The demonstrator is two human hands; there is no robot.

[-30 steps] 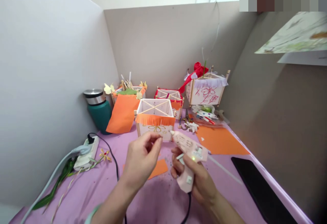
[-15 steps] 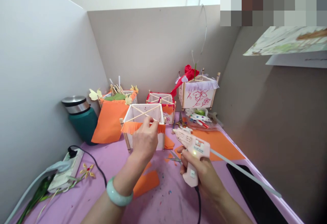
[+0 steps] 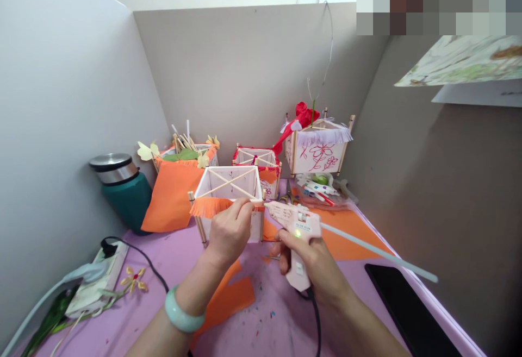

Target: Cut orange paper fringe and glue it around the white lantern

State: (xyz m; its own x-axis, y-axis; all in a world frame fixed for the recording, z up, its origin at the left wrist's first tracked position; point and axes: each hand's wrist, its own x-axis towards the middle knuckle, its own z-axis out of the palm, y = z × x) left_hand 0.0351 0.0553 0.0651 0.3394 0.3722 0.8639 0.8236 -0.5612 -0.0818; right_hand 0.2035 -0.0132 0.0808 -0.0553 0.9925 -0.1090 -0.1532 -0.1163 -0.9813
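Note:
My right hand (image 3: 314,259) is wrapped round a pale pink hot glue gun (image 3: 296,226), its light glowing. A long glue stick (image 3: 379,249) pokes out of the gun's back. The nozzle is at the right front corner of a white box-shaped paper lantern (image 3: 210,180) with wooden stick posts and crossed sticks on top. Along the lantern's front edge runs an orange paper fringe (image 3: 210,206). My left hand (image 3: 230,229) is closed in a pinch on the fringe near that corner, covering part of it; the fingertips are partly hidden.
Behind stand a red-trimmed lantern (image 3: 267,175) and a lilac-fringed one (image 3: 322,153). At left are a teal bottle (image 3: 126,199), orange paper (image 3: 173,194) and a power strip (image 3: 98,281). A black phone (image 3: 403,308) lies at right. The gun's cord (image 3: 316,319) trails toward me.
The glue gun has moved left, bringing its nozzle to the lantern's corner. My left hand has shifted slightly down toward the fringe's right end. The view has shifted a little.

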